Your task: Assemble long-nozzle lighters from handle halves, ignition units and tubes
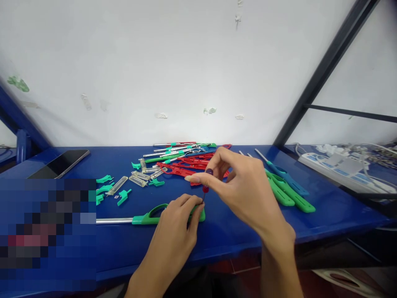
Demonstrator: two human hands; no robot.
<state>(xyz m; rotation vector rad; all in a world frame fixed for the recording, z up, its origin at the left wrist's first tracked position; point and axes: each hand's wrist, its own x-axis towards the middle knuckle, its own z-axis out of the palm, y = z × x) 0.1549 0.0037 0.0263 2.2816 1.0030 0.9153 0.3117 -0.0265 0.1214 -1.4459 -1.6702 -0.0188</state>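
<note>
Blue table (226, 231), front edge (214, 253) near — left hand (178, 219) grips green lighter (145, 218), right hand (242, 192) screwdriver (205, 188)

No readable text, no legible labels, brands, numbers or signs anywhere.

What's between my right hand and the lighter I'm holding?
In the head view, the screwdriver's shaft slants down from your right hand toward the lighter, beside your left hand.

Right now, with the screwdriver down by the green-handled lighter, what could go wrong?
The screwdriver in the right hand could slip and jab the left hand, whose fingers are close beside its shaft. The green-handled lighter might also twist, since only the left hand appears to steady it.
</note>
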